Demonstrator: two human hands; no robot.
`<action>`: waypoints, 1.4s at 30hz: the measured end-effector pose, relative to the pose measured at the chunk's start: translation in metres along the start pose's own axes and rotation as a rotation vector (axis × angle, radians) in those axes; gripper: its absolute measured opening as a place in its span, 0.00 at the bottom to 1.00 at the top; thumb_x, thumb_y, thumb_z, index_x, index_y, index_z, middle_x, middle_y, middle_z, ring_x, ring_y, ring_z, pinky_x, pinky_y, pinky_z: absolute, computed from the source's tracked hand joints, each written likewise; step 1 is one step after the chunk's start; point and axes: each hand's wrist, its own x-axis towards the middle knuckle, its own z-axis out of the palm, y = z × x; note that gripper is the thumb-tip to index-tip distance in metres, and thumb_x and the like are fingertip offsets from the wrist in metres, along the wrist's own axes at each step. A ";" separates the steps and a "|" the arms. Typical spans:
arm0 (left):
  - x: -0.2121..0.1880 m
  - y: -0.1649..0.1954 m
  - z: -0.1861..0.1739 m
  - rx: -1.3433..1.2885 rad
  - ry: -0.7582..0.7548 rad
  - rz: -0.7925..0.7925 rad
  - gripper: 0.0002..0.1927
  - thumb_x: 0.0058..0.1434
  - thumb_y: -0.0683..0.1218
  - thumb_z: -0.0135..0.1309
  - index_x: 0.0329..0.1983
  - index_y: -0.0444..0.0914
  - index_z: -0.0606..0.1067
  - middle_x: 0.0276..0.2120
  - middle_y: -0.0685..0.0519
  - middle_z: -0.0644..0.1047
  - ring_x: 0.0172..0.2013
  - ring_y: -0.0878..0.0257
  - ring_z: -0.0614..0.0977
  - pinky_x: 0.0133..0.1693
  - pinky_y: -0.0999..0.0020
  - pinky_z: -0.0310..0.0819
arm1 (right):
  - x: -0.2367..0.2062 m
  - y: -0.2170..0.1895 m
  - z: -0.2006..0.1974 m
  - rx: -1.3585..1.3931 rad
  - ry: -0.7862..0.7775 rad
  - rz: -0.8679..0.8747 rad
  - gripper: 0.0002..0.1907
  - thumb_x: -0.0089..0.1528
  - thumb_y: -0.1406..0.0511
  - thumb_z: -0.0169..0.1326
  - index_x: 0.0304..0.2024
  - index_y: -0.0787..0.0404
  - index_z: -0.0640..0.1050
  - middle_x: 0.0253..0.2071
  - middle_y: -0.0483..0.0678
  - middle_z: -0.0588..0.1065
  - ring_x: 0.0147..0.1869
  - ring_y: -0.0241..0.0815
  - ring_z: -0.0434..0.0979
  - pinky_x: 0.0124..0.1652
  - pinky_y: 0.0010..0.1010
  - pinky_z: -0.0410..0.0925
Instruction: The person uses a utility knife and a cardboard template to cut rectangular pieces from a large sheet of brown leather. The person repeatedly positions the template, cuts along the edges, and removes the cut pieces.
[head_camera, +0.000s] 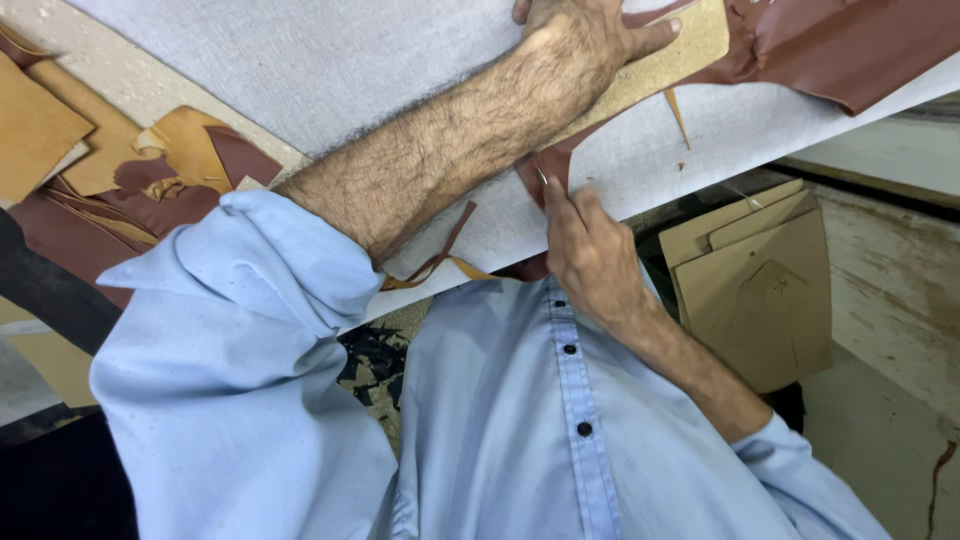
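Left hand (585, 40): fingers spread flat, pressing the tan template (660, 60) on brown leather (840, 40).
Right hand (590, 250): pinched closed around a thin blade (541, 177).
Template from blade: about 1 o'clock, long axis running that way; right hand nearer the cut edge.

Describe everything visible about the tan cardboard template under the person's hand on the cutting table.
The tan template is a flat, stiff piece that looks like cardboard, with a speckled face and a rounded corner at its far end. It lies on reddish-brown leather spread over the pale work surface. The left hand presses flat on it, hiding much of it. The right hand holds a thin blade near its lower edge.
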 end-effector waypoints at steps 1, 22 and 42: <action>-0.002 0.001 -0.002 -0.004 -0.003 -0.002 0.62 0.33 0.56 0.76 0.71 0.70 0.54 0.59 0.41 0.68 0.54 0.45 0.74 0.36 0.48 0.77 | -0.009 -0.001 -0.006 0.018 -0.002 0.002 0.16 0.64 0.79 0.55 0.55 0.79 0.75 0.39 0.60 0.72 0.32 0.51 0.79 0.29 0.37 0.75; 0.007 0.015 0.016 0.172 0.095 -0.152 0.60 0.39 0.55 0.74 0.69 0.78 0.51 0.62 0.44 0.65 0.46 0.46 0.75 0.28 0.44 0.72 | 0.076 0.098 -0.029 -0.193 -0.172 -0.867 0.13 0.58 0.65 0.60 0.45 0.61 0.84 0.45 0.48 0.80 0.50 0.45 0.81 0.51 0.38 0.77; -0.040 0.017 0.028 0.285 0.243 -0.119 0.58 0.47 0.54 0.74 0.79 0.61 0.56 0.50 0.41 0.74 0.53 0.49 0.72 0.52 0.46 0.65 | 0.075 0.203 -0.195 -0.364 -0.075 -0.636 0.12 0.57 0.76 0.66 0.43 0.68 0.81 0.37 0.49 0.78 0.38 0.44 0.79 0.37 0.34 0.75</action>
